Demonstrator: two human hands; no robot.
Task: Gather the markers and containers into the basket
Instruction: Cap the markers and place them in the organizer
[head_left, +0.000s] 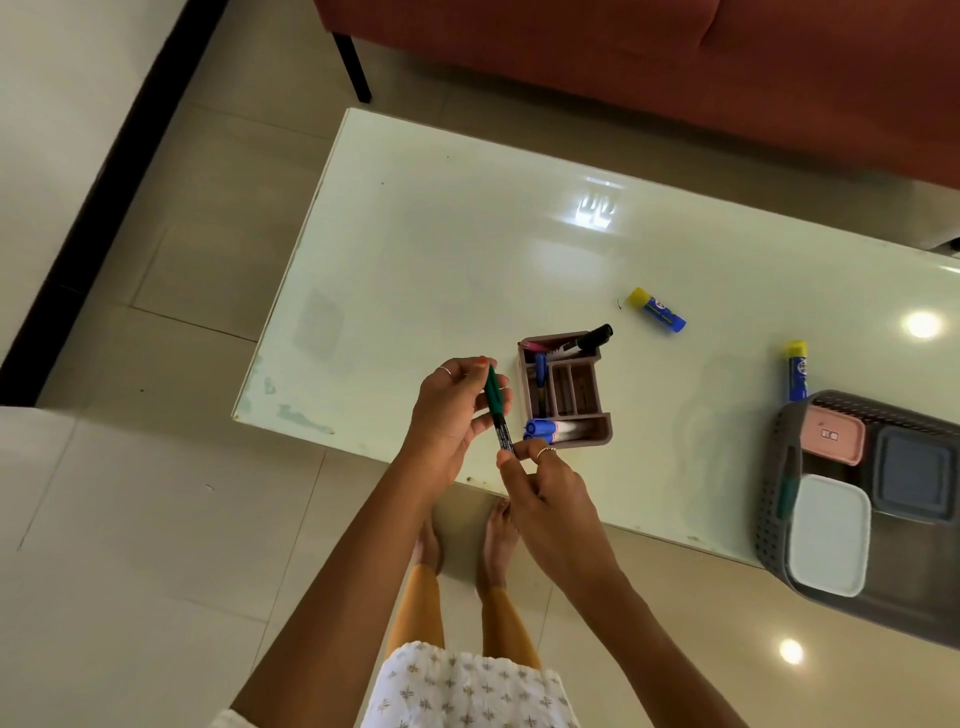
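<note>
While the basket (779, 457) at the frame's right edge already holds three lidded containers (829, 535), the organiser (566, 389) and two glue sticks (657, 309) remain outside; both hands' fingers (470, 371) pinch a green marker (497, 408) mid-frame.

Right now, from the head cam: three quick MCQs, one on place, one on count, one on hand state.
1. Where is the green marker?
A. In the basket
B. Held over the table's near edge
C. On the floor

2. How many glue sticks lie on the table?
A. Two
B. Four
C. None

3. The right hand is:
A. Flat on the table
B. Hanging empty
C. Pinching the marker's lower end

Key: 1 B, both the left hand and right hand hold it; 2 A, one mid-table, one beside the basket; 3 C, fingertips close on it.
</note>
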